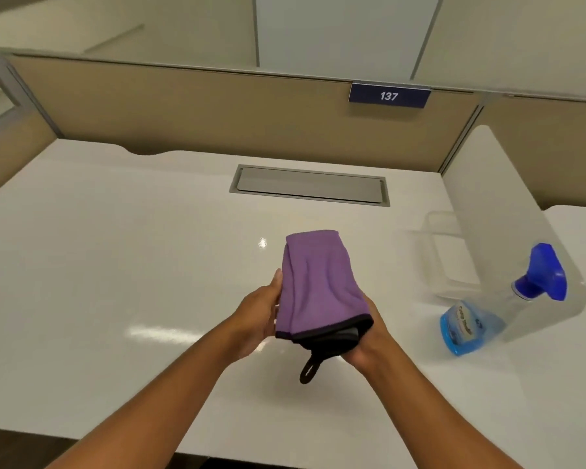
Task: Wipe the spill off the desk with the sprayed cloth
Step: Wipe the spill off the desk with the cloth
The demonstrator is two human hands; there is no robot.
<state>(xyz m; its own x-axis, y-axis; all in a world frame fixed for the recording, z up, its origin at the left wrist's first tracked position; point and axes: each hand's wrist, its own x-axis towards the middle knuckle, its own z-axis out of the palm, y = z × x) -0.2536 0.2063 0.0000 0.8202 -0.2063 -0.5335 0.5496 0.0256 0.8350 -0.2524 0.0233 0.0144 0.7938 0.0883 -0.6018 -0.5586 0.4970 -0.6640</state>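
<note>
Both bare forearms rise from the bottom edge toward the middle of the frame, converging. The left hand [256, 319] stands edge-up, fingers straight, thumb pointing upward. The right hand [369, 336] sits just right of it, palm turned inward, fingers curled in a closed grip.

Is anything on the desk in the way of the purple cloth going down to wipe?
No. Both hands, left and right, hold the cloth above bare desk. The spray bottle stands off to the right. No spill is clearly visible.
</note>
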